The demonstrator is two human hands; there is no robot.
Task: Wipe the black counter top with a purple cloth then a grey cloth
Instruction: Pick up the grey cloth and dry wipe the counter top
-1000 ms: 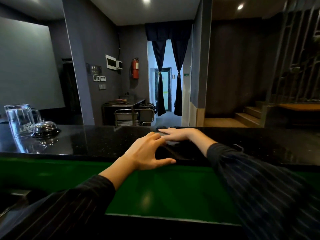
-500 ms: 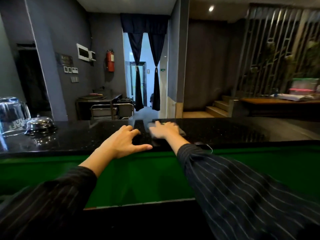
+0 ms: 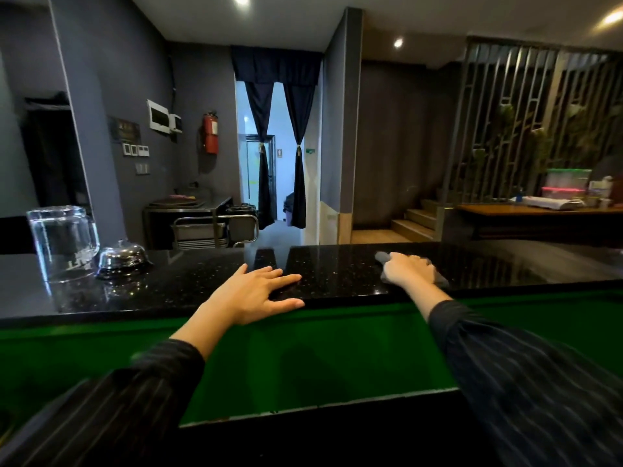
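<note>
The black speckled counter top [image 3: 330, 267] runs across the view at chest height. My right hand [image 3: 409, 269] lies on it to the right of centre, pressing down a grey cloth [image 3: 382, 256] whose edges stick out beyond the fingers and near the wrist. My left hand [image 3: 256, 293] rests flat on the counter's near edge, fingers spread, holding nothing. No purple cloth is in view.
An upturned glass pitcher [image 3: 62, 242] and a chrome call bell [image 3: 122, 257] stand on the counter's left part. A green panel [image 3: 337, 358] drops below the counter's near edge. Beyond are a metal trolley [image 3: 215, 227], a curtained doorway and steps.
My right hand has slid the grey cloth to the right along the counter, away from my left hand. The view has turned right; my left hand stays on the near edge.
</note>
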